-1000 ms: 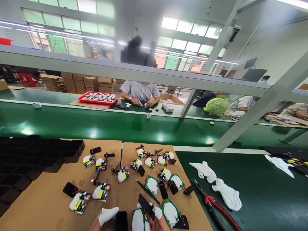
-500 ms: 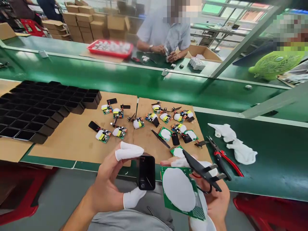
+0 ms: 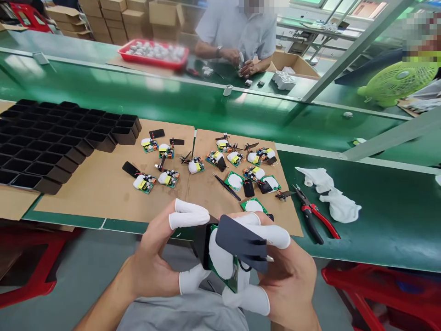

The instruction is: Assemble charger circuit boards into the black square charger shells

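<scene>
My left hand, with white finger cots, is closed on a black plastic housing held over my lap. My right hand, also in finger cots, grips a green circuit board with a white pad and a dark plug plate with metal prongs. The board's edge sits against the housing's opening. Both hands meet just below the bench's near edge. Several more circuit boards and black parts lie on brown cardboard sheets ahead.
Black compartment trays fill the left of the bench. Red-handled pliers and white gloves lie at right on the green bench. A green conveyor runs across; beyond it a person works beside a red tray.
The view tilted down from the hall to the bench and my lap. My hands came together, and the board moved left to meet the black housing.
</scene>
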